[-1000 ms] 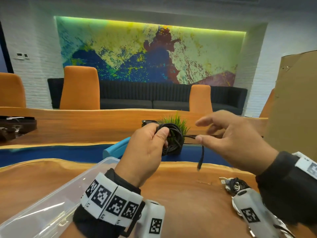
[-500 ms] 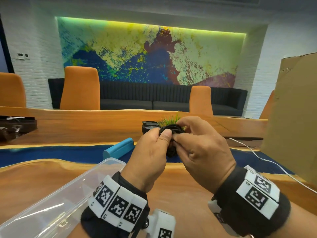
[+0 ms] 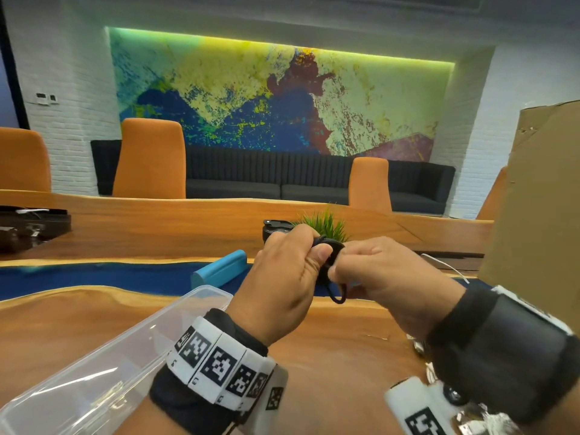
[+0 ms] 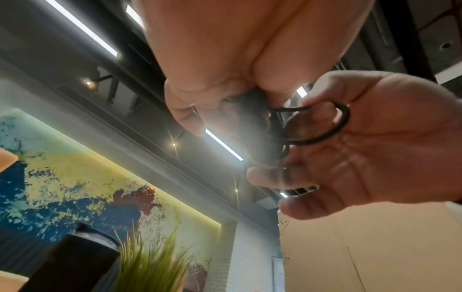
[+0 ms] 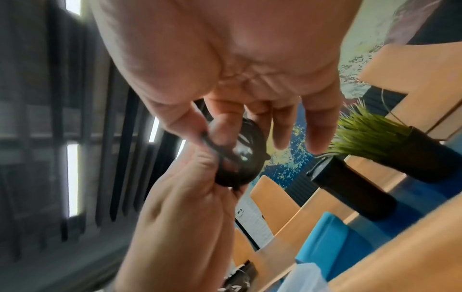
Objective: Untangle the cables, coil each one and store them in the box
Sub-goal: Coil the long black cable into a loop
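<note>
A small coil of black cable (image 3: 330,250) is held up above the wooden table between both hands. My left hand (image 3: 287,274) grips the coil from the left, thumb pressed on its front. My right hand (image 3: 373,274) pinches a loose loop of the same cable (image 3: 338,296) that hangs below the coil. The left wrist view shows that loop (image 4: 322,126) lying across the right hand's fingers. In the right wrist view the coil (image 5: 240,158) sits between thumb and forefinger. A clear plastic box (image 3: 103,365) lies open at the lower left.
A blue cylinder (image 3: 219,269) lies behind the box. A black cup (image 3: 274,229) and a potted grass plant (image 3: 323,222) stand beyond my hands. A tall cardboard sheet (image 3: 539,215) rises at right, a white cable (image 3: 445,265) beside it. More cables (image 3: 452,394) lie under my right wrist.
My right hand came in from the right, where it held the cable's free end, and closed on the coil. It now pulls a short loop out below the coil.
</note>
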The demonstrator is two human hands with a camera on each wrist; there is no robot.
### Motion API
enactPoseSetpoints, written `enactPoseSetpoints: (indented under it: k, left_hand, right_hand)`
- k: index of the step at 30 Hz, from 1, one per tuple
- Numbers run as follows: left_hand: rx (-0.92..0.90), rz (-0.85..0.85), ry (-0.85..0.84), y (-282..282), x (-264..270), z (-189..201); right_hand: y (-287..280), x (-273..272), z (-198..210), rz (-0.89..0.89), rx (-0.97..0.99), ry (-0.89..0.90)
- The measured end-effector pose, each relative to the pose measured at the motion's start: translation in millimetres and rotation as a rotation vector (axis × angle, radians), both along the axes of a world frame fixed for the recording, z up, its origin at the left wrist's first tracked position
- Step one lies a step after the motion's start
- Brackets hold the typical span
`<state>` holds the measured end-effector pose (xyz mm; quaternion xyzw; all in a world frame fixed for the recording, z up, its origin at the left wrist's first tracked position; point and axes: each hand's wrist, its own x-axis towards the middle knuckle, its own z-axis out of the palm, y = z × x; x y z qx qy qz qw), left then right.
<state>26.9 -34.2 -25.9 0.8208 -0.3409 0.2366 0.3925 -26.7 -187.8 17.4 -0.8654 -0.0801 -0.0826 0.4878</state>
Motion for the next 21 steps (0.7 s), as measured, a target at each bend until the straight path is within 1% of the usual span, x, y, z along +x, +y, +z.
enactPoseSetpoints:
  k: [2, 4, 6, 10, 11, 12, 15, 18, 20, 21]
  left_hand:
    - [0.001, 0.010, 0.014, 2, 1, 1]
    - [0.016, 0.029, 0.034, 4, 4, 0]
    - [0.050, 0.038, 0.056, 5, 5, 1]
    - [0.162, 0.055, 0.118, 8, 2, 4]
    - [0.188, 0.063, 0.128, 9, 1, 6]
    - [0.210, 0.076, 0.132, 10, 1, 8]
    - [0.281, 0.108, 0.119, 12, -3, 14]
    - [0.397, 0.138, 0.096, 10, -4, 11]
    - [0.419, 0.157, 0.056, 9, -2, 8]
    - [0.418, 0.165, 0.033, 8, 0, 6]
  right_hand:
    - [-2, -1, 3, -0.038, -0.301, -0.084]
    - [-6, -1, 6, -0.106, -0.563, -0.242]
    - [-15, 0, 11, -0.134, -0.646, -0.333]
    - [-22, 4, 21, -0.090, -0.768, -0.266]
    - [-22, 6, 20, -0.073, -0.753, -0.248]
    - [-23, 9, 18, -0.056, -0.677, -0.225]
    - [-25, 13, 15, -0.021, -0.311, -0.099]
    - [-25, 12, 17, 0.041, -0.053, 0.051]
    - [-25, 12, 19, 0.074, 0.015, 0.069]
    - [-26, 13, 20, 0.068, 0.003, 0.031]
